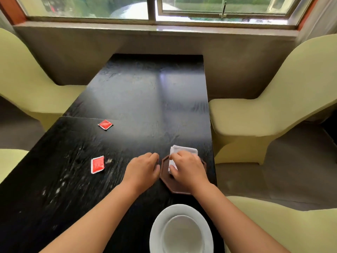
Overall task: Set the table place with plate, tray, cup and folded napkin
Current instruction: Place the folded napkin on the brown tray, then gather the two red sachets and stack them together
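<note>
A brown octagonal tray [176, 187] lies near the right edge of the black table [127, 99]. On it sits a white folded napkin [184, 149], with my right hand [187, 168] shut on it from above. My left hand [144, 168] rests with curled fingers against the tray's left rim; whether it grips the rim is unclear. A white plate [158, 227] with a white bowl or cup [182, 234] in it stands at the near table edge, below the tray.
Two red sachets [105, 124] [97, 164] lie on the left half of the table. Pale green covered chairs [264, 114] stand on both sides. A window sill [155, 28] runs along the far wall.
</note>
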### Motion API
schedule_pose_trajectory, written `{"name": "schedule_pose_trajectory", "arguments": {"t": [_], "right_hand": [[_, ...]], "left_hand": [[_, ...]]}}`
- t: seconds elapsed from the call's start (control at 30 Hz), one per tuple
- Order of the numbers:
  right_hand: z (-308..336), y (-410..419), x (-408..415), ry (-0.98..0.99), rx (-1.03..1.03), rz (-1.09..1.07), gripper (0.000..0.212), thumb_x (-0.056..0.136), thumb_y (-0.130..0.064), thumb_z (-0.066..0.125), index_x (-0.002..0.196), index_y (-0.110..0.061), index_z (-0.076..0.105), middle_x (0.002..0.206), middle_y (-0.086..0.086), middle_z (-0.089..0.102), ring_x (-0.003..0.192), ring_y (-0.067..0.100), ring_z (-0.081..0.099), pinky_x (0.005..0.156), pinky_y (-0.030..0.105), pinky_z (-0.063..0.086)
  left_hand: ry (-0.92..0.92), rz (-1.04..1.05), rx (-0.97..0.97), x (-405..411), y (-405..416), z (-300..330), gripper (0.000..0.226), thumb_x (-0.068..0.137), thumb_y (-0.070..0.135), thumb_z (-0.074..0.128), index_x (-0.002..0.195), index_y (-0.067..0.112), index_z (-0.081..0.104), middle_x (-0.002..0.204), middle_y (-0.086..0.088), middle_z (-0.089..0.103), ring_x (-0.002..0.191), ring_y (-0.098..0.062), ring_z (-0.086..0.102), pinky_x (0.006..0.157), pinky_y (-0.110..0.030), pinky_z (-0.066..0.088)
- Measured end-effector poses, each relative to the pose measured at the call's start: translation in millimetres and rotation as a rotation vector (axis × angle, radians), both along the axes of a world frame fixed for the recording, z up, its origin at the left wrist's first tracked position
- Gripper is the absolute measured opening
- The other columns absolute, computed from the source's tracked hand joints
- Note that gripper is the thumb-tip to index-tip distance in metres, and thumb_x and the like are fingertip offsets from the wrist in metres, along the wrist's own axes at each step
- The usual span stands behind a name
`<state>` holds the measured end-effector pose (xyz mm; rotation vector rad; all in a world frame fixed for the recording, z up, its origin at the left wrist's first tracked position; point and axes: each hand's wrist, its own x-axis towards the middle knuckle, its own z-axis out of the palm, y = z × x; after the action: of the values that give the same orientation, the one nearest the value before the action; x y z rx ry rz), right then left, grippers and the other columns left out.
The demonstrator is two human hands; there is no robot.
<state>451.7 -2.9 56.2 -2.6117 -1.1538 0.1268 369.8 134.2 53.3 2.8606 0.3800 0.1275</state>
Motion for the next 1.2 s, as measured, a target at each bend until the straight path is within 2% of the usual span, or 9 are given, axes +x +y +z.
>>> {"name": "schedule_pose_trajectory", "arguments": {"t": [0.07,0.2,0.43,0.57,0.73,0.87,1.03,1.2], "right_hand": [[24.0,10.5,-20.0,-0.003,0.052,0.036,0.026,0.089,-0.029,0.046,0.106,-0.011,0.057,0.107,0.009,0.061,0.103,0.029,0.053,0.084,0.040,0.038],[65.6,32.9,-59.0,0.005,0.100,0.068,0.029,0.088,-0.030,0.050,0.112,-0.014,0.056,0.109,0.009,0.060,0.105,0.030,0.053,0.084,0.039,0.039],[104.0,76.6,-112.6,-0.037,0.047,0.142,0.032,0.089,-0.032,0.049,0.116,-0.016,0.054,0.116,0.008,0.058,0.111,0.030,0.051,0.085,0.037,0.040],[103.8,105.6,-133.1,-0.027,0.024,0.122,0.032,0.089,-0.032,0.049,0.116,-0.016,0.054,0.116,0.008,0.057,0.109,0.030,0.052,0.085,0.036,0.040],[85.7,147.6,-160.2,0.056,-0.002,-0.007,0.036,0.088,-0.033,0.051,0.120,-0.018,0.051,0.117,0.005,0.057,0.108,0.025,0.053,0.086,0.035,0.042],[77.1,180.1,-178.5,0.122,0.018,-0.134,0.036,0.088,-0.034,0.054,0.122,-0.021,0.053,0.119,0.001,0.058,0.107,0.020,0.056,0.084,0.031,0.046],[71.3,204.5,-178.7,0.178,0.042,-0.266,0.032,0.087,-0.032,0.057,0.117,-0.021,0.056,0.114,0.002,0.059,0.100,0.021,0.059,0.071,0.027,0.044],[35.5,232.2,-160.4,0.253,0.022,-0.325,0.034,0.086,-0.034,0.059,0.118,-0.022,0.056,0.113,0.002,0.059,0.099,0.019,0.059,0.075,0.030,0.050]], "left_hand": [[-0.024,0.035,0.013,-24.1,6.7,27.1,0.018,0.088,0.026,0.049,0.097,0.012,0.056,0.092,-0.005,0.063,0.086,-0.028,0.059,0.070,-0.038,0.046],[-0.052,0.103,0.051,-73.0,25.6,74.7,0.019,0.088,0.028,0.050,0.097,0.012,0.056,0.094,-0.005,0.063,0.088,-0.028,0.060,0.071,-0.038,0.045],[-0.037,0.176,0.130,-145.1,72.6,116.4,0.026,0.090,0.033,0.047,0.106,0.015,0.057,0.101,-0.003,0.063,0.092,-0.026,0.061,0.075,-0.036,0.047],[-0.014,0.179,0.126,-175.7,112.4,112.3,0.028,0.090,0.034,0.047,0.109,0.016,0.056,0.101,-0.002,0.064,0.088,-0.023,0.062,0.074,-0.034,0.049],[0.007,0.123,0.078,-201.9,174.4,91.8,0.032,0.091,0.037,0.047,0.117,0.020,0.054,0.106,0.001,0.063,0.090,-0.017,0.062,0.074,-0.028,0.046],[0.009,0.045,0.041,-211.9,224.9,82.9,0.035,0.092,0.036,0.046,0.123,0.020,0.053,0.109,0.001,0.063,0.095,-0.018,0.061,0.081,-0.030,0.048],[0.034,-0.020,0.022,-205.8,270.2,76.1,0.034,0.093,0.033,0.046,0.123,0.019,0.054,0.111,-0.001,0.063,0.099,-0.020,0.061,0.087,-0.034,0.048],[0.084,-0.117,0.028,-176.0,301.1,42.3,0.033,0.094,0.033,0.045,0.123,0.019,0.054,0.112,0.001,0.063,0.101,-0.018,0.060,0.090,-0.031,0.044]]}}
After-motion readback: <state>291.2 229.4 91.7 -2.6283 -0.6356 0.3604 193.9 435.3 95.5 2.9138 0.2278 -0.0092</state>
